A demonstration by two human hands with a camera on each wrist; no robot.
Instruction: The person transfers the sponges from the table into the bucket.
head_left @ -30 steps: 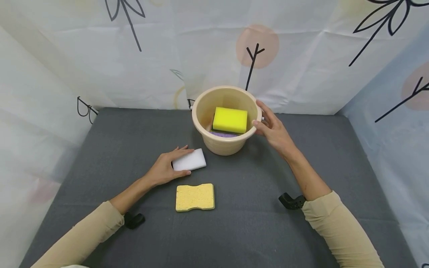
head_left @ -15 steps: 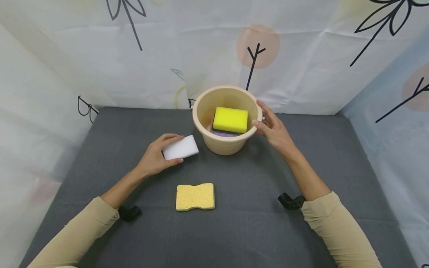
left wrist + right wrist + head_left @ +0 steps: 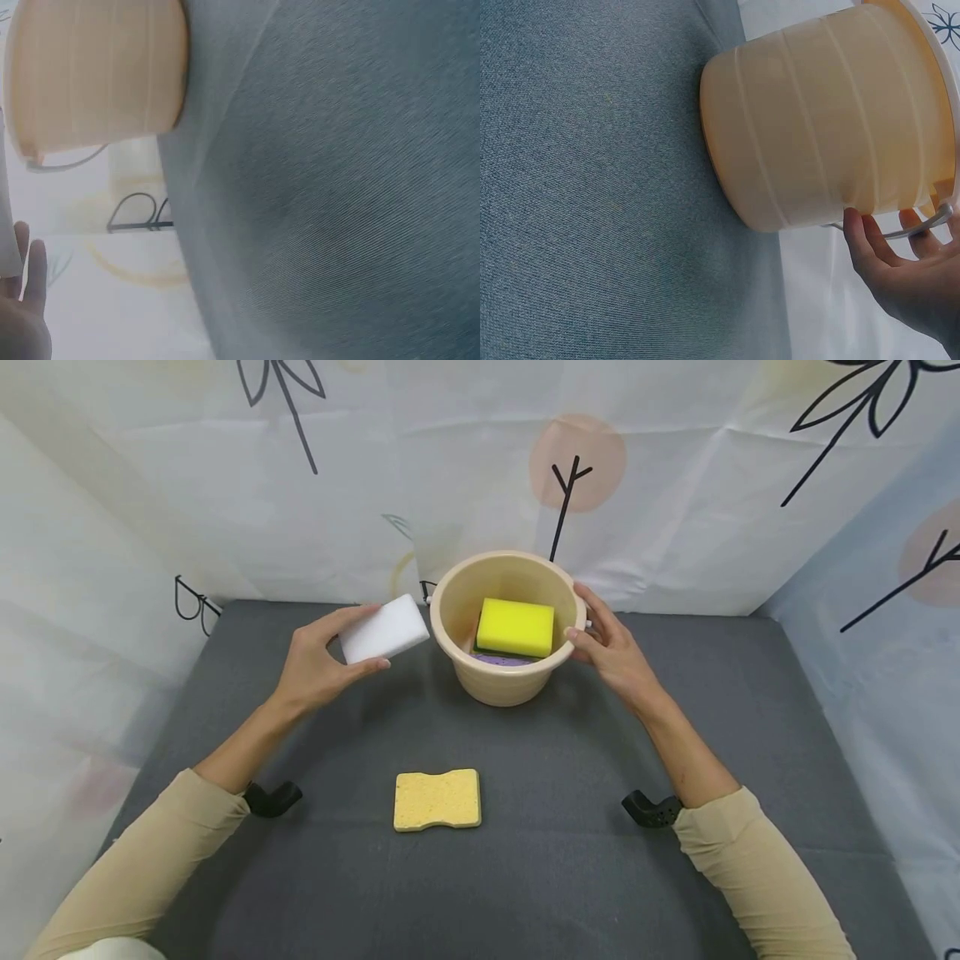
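In the head view my left hand (image 3: pixel 318 656) pinches a white sponge block (image 3: pixel 385 629) between thumb and fingers, raised off the table just left of a cream bucket (image 3: pixel 498 683). Only part of that hand (image 3: pixel 22 315) and a sliver of the white block (image 3: pixel 7 225) show in the left wrist view. My right hand (image 3: pixel 615 656) grips the bucket's right rim, thumb at the front; its fingers (image 3: pixel 859 240) touch the outer wall near the handle (image 3: pixel 911 231). Inside the bucket lie a bright yellow scouring sponge (image 3: pixel 515 627) and something purple (image 3: pixel 504 660) beneath it.
A pale yellow notched sponge (image 3: pixel 437 800) lies flat on the dark grey table (image 3: pixel 540 877), in front of the bucket. A patterned white curtain (image 3: pixel 465 468) hangs behind the table. Each wrist carries a black camera mount (image 3: pixel 273 799).
My left hand has lifted the white sponge block off the table and moved it up and left, to beside the bucket's rim. The right hand and bucket have stayed put.
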